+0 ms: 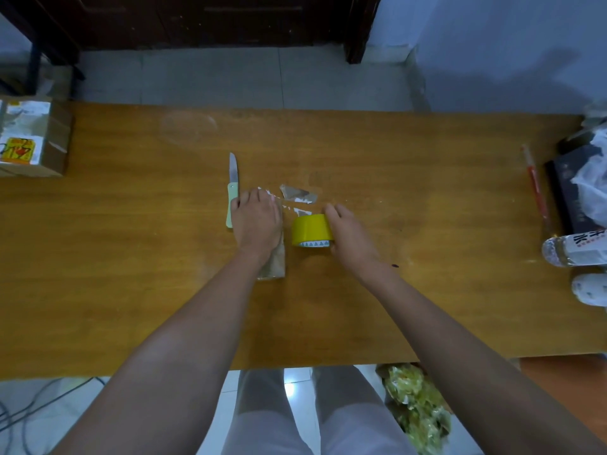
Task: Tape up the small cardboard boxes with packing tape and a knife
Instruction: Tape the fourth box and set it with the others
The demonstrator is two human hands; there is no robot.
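A small flat cardboard box (274,262) lies in the middle of the wooden table (131,257), mostly hidden under my left hand (256,221), which rests flat on top of it. My right hand (348,231) grips a yellow roll of packing tape (308,229) standing just right of the box. A folding knife (231,188) with a pale green handle and an open blade lies on the table just left of my left hand, blade pointing away from me. Scraps of clear tape (299,195) lie beyond the roll.
A larger taped cardboard box (33,136) sits at the table's far left edge. At the right edge are a red stick (535,185), a dark box with a plastic bag (578,185) and a lying water bottle (574,249). A bag (414,405) sits on the floor.
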